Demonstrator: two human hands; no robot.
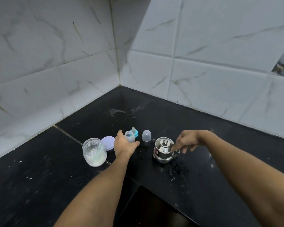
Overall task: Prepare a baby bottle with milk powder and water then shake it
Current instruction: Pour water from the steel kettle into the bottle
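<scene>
Two tiled walls meet in a corner at twelve o'clock, and below them runs the black tabletop (203, 185), speckled with white flecks. Both my forearms reach in from six o'clock.

The steel kettle (164, 149) stands at about three o'clock from the middle of the group, lid on, knob up. My right hand (186, 141) hovers over its right side, fingers curled loosely down toward the handle; I cannot tell whether they actually touch it.

At nine o'clock sits the glass jar (94, 152), open, with white milk powder in its lower part. Its lilac lid (107, 143) lies flat just beside it, at the jar's two o'clock.

My left hand (124, 145) is wrapped around the lower part of the baby bottle (129, 136), which stands upright and open in the middle of the group, thumb to the left and fingers round the right.

Just behind the bottle, at its one o'clock, stands the teat with its blue ring (134, 131). The clear dome cap (146, 135) rests mouth down between bottle and kettle, apart from both.
</scene>
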